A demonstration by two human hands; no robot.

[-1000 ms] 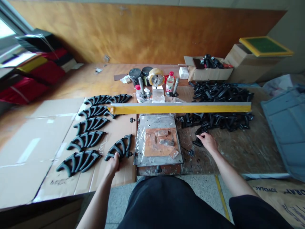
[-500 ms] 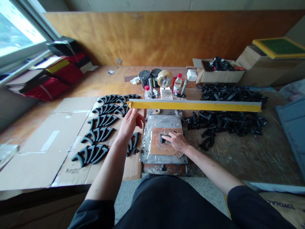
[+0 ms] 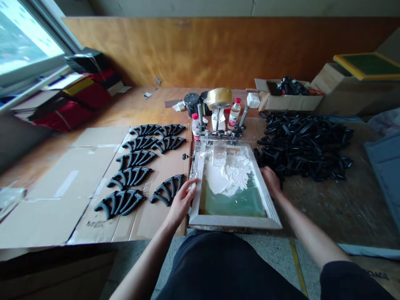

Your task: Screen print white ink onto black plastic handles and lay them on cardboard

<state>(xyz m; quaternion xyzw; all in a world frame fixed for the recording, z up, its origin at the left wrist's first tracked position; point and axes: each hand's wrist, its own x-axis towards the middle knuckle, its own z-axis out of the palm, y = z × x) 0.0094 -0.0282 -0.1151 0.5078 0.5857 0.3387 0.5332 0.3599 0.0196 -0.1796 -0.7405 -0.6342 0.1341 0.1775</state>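
A silk-screen frame (image 3: 237, 221) lies low over the printing base, with green mesh and thick white ink (image 3: 228, 177) spread on its far part. A pale squeegee block (image 3: 219, 154) rests in the ink, under a mount with a roll of tape on it. My left hand (image 3: 183, 199) is closed at the frame's left rim, thumb on top. Just past the right rim is my right hand (image 3: 271, 180), beside the black curved handles (image 3: 306, 141); its fingers are mostly hidden and blurred. The board under the screen is covered.
Rows of black curved handles (image 3: 129, 177) lie on cardboard (image 3: 84, 166) at left. Behind the screen stand red-capped bottles (image 3: 233, 114), a dark jar (image 3: 191, 104) and metal posts (image 3: 242, 116). An open carton (image 3: 290, 102) sits at back right, a grey bin (image 3: 384, 162) far right.
The screen frame has swung down from its raised position, with my left hand moving down and nearer at its rim. My right hand has left the handle on the board and moved right.
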